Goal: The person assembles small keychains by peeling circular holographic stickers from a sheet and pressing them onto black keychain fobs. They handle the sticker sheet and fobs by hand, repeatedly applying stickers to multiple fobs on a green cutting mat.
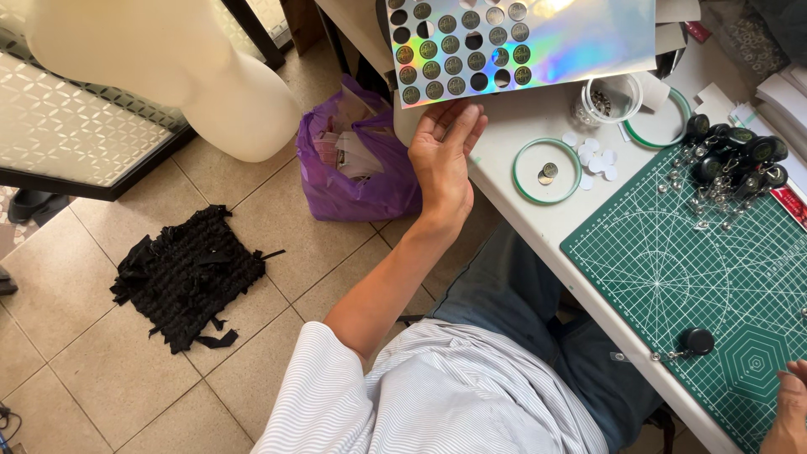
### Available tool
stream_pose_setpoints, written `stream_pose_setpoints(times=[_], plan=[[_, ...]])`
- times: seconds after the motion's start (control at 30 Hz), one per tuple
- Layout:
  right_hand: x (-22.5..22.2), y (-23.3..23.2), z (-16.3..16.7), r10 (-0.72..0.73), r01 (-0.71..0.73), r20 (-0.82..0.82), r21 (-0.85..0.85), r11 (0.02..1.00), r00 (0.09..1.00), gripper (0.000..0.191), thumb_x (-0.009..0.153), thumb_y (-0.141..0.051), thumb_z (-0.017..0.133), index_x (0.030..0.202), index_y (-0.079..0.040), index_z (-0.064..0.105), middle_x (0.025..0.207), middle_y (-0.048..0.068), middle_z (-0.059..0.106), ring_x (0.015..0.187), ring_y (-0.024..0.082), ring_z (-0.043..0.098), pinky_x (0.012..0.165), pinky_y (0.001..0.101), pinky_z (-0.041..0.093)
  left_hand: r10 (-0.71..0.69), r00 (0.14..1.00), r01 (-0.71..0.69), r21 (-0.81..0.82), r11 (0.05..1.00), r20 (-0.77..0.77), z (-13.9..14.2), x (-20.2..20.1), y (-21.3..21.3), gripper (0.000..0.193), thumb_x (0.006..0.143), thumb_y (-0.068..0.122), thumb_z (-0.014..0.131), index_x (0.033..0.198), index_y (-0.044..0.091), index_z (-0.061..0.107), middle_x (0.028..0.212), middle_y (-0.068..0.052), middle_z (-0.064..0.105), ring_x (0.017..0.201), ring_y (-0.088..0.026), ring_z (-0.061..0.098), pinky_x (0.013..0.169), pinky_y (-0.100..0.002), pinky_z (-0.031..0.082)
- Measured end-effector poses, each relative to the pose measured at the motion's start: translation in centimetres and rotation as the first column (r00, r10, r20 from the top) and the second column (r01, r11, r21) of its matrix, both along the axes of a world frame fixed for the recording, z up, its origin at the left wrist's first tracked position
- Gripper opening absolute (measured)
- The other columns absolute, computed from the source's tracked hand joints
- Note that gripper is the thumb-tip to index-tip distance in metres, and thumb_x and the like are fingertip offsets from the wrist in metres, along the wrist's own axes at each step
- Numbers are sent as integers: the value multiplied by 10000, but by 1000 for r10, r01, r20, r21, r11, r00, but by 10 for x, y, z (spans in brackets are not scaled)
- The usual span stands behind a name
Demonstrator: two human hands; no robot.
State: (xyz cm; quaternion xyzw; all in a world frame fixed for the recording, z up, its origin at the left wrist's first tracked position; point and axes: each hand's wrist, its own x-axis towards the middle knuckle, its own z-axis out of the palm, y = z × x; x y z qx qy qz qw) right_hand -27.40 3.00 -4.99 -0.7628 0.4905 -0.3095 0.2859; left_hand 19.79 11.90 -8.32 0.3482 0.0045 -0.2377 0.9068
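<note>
- We look down from a head-worn camera at a seated person in a striped shirt and dark trousers, at a white bench (538, 220).
- The left hand (443, 160) is raised at the bench's near-left corner, palm up, fingers (461, 123) loosely spread and extended; their tips touch the lower edge of a holographic sticker sheet (572, 38).
- That sheet lies at the far side of the bench, shimmering in rainbow colours; its left part carries rows of round dark stickers, with several circles already gone.
- The right hand (790, 408) shows only partly at the bottom-right edge, resting on a green cutting mat (706, 269); we cannot tell whether its fingers are open or closed, and nothing is visibly in them.
- Near the right hand, a single black badge reel (694, 340) with a metal clip lies on the mat.
- A pile of black badge reels (735, 160) sits at the mat's far corner.
- Between sheet and mat, a green-rimmed round lid (547, 171) holds two small discs, with white paper circles (597, 158) just beside it.
- A clear cup (609, 98) stands behind them.
- On the tiled floor beside the bench sit a purple plastic bag (357, 164) with papers and a black fabric piece (189, 273).
</note>
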Motion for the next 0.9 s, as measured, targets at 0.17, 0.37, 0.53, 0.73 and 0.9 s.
stream_pose_setpoints(times=[0.17,0.37,0.53,0.73,0.9], plan=[[-4,4,-4,44,-46,53,36,998,998,384,1217,-249,465,1473,36,445,1392,167,493,1285,247,519,1185,380,424,8,1000,-8,-3,1000,6,2,-2,3,262,924,-17,725,1168,-18,630,1105,-86,661,1005,-165,678,953,-347,591],[-17,5,-8,36,-40,-94,-33,999,995,331,1226,-236,453,1413,37,467,1339,178,522,1251,253,553,1156,393,454,22,999,-22,19,1000,-25,7,0,1,220,959,65,735,1137,-22,640,1052,-80,666,963,-175,694,920,-347,603],[-29,10,-10,-8,-8,-201,-78,997,980,290,1228,-207,487,1353,51,533,1256,189,576,1182,256,592,1095,374,503,60,997,-60,17,998,-42,5,2,-2,199,965,100,733,1107,1,635,1006,-67,688,921,-185,717,867,-328,613],[-31,22,-5,-59,26,-241,-134,991,969,238,1221,-171,560,1298,52,590,1214,186,635,1169,238,629,1056,343,546,51,998,-49,75,996,-38,10,2,-1,206,960,120,733,1113,20,639,1015,-53,701,906,-181,728,809,-310,614],[-30,24,-5,-73,38,-251,-143,989,965,245,1198,-173,554,1291,50,594,1208,189,645,1174,243,654,1042,333,576,-24,996,36,141,989,-85,17,1,0,235,967,227,703,1143,83,644,1077,-48,725,921,-192,751,727,-268,586]])
